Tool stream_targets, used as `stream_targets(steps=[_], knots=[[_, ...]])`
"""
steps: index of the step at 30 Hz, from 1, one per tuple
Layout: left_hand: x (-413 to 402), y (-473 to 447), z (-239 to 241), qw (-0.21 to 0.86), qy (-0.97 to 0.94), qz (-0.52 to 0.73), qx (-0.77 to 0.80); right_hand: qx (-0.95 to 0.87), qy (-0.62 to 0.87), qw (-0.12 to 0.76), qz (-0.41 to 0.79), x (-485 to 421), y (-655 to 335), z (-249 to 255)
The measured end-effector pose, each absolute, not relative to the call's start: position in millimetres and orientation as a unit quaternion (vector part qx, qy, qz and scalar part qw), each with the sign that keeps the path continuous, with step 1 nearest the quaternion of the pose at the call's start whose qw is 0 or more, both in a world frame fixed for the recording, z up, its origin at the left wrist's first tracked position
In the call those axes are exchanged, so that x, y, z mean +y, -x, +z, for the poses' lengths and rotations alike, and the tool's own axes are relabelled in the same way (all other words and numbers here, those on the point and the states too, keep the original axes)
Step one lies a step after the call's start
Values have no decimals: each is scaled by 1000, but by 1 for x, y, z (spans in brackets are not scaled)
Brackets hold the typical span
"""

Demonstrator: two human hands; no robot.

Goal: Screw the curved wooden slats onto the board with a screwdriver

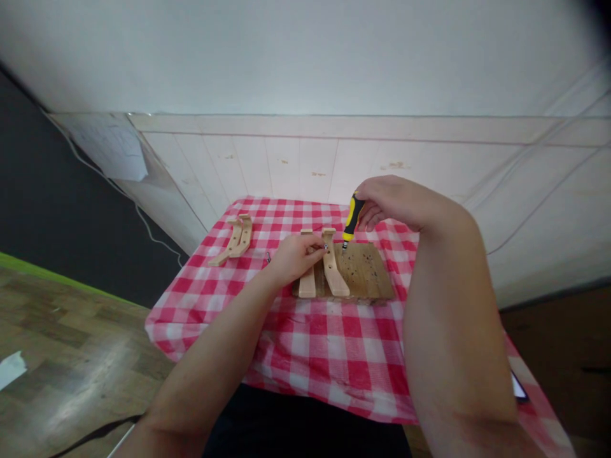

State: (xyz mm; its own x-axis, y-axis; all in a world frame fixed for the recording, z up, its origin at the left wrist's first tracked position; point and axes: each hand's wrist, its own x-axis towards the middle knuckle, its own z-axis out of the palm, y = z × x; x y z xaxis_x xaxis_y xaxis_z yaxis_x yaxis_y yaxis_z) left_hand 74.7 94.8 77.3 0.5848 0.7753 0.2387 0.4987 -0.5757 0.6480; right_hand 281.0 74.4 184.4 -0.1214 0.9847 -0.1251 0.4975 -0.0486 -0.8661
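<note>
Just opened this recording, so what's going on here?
The right hand holds a yellow-and-black screwdriver, tip pointing down over a wooden board. The left hand is at the upper part of a curved wooden piece on that board, by a small metal bit. A second wooden piece lies beside it; two more pieces lie further left on the checked cloth.

A pale wall [305, 57] rises above whitish panelling [281, 156] with scuffed patches; at left, a dark surface [62, 191] ends in a green strip [57, 278] beside the brown wood-look floor [57, 343], which carries a pale sheen; red-and-white checked cloth [305, 343] covers the table [195, 286].
</note>
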Motion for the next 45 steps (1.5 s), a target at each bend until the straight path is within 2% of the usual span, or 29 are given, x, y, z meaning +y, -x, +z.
stream_targets(steps=[6, 19, 36, 45], knots=[[103, -80, 74, 258, -858, 239, 375, -653, 600, 334, 319, 62, -275, 200], [107, -87, 74, 260, -849, 225, 402, -639, 587, 333, 369, 72, -270, 192], [106, -90, 75, 244, -855, 215, 405, -667, 609, 268, 336, 78, -269, 181], [105, -91, 74, 231, -857, 220, 406, -661, 620, 268, 328, 75, -267, 185]])
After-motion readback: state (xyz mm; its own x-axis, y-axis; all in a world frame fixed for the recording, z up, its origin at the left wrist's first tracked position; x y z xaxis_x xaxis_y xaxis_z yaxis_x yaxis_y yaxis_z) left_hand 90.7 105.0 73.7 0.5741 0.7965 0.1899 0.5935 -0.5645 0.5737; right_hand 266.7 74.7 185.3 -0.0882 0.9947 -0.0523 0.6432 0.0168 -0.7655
